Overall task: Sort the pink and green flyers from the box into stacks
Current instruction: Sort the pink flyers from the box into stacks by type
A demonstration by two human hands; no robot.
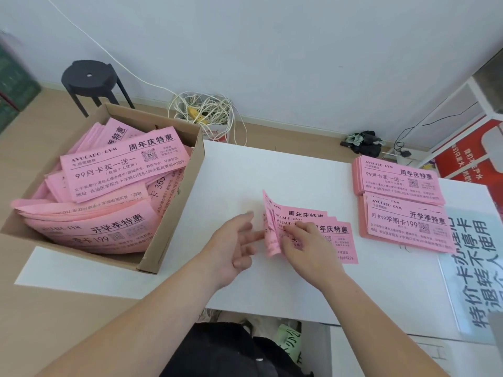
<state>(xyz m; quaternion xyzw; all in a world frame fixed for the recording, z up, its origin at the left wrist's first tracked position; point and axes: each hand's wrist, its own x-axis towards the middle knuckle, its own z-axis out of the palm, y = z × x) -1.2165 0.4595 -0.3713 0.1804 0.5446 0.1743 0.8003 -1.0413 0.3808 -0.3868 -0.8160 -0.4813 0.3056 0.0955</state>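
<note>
The single head-worn wide-angle camera looks forward and down from close above the white table [272, 170].

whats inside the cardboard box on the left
Loose pink flyers, piled at mixed angles nearly to the rim of the cardboard box. No green ones show. Anything under the top layers, and the box floor, is covered.

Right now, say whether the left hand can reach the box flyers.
Probably yes: the left hand is open, the box beside it has no lid, its flyers piled high, nothing between; the right hand holds the fanned flyers.
</note>
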